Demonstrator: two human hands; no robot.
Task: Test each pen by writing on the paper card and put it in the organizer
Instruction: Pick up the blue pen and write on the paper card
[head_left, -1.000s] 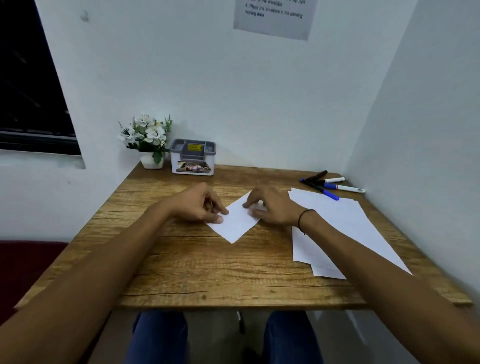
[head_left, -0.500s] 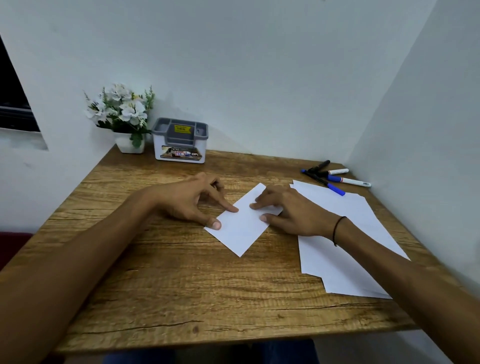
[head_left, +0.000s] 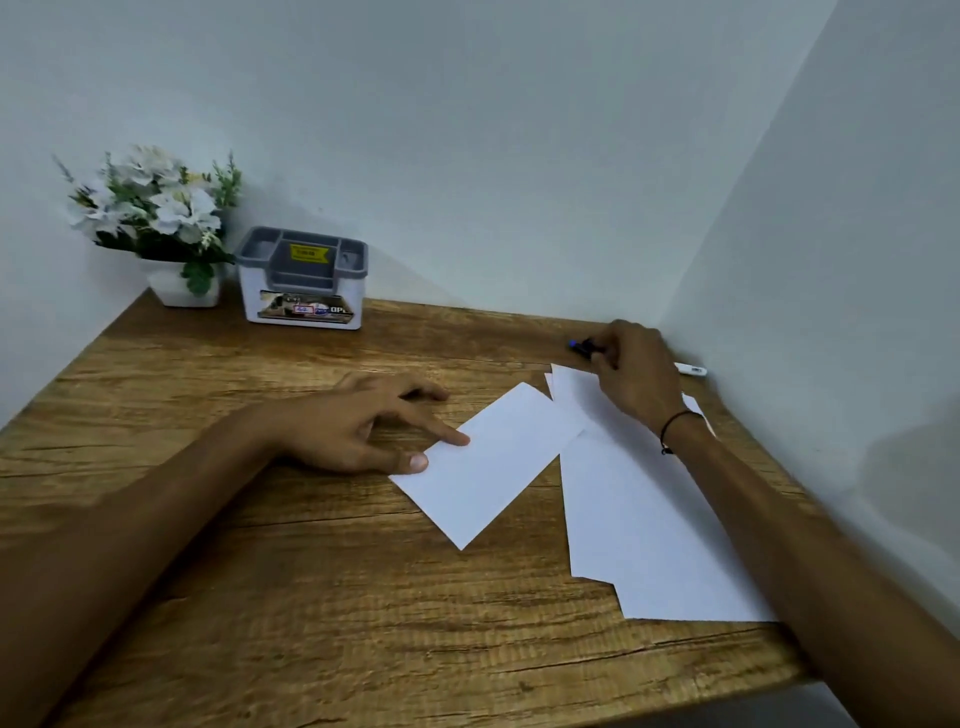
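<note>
A white paper card (head_left: 485, 465) lies tilted in the middle of the wooden table (head_left: 311, 597). My left hand (head_left: 363, 426) rests at its left corner, thumb and forefinger pressing the card's edge. My right hand (head_left: 636, 371) is at the back right, fingers closing around the pens there; a blue pen end (head_left: 576, 345) sticks out to its left and a white pen (head_left: 691, 369) shows behind it. The other pens are hidden under the hand. The grey-topped white organizer (head_left: 303, 280) stands at the back left.
A white pot of white flowers (head_left: 156, 223) stands left of the organizer in the back corner. A stack of white sheets (head_left: 649, 519) lies along the right side under my right forearm. Walls close the table at the back and right.
My right hand left the card and reached back right to the pens. My left hand stayed on the card's left corner. The camera tilted down and came closer.
</note>
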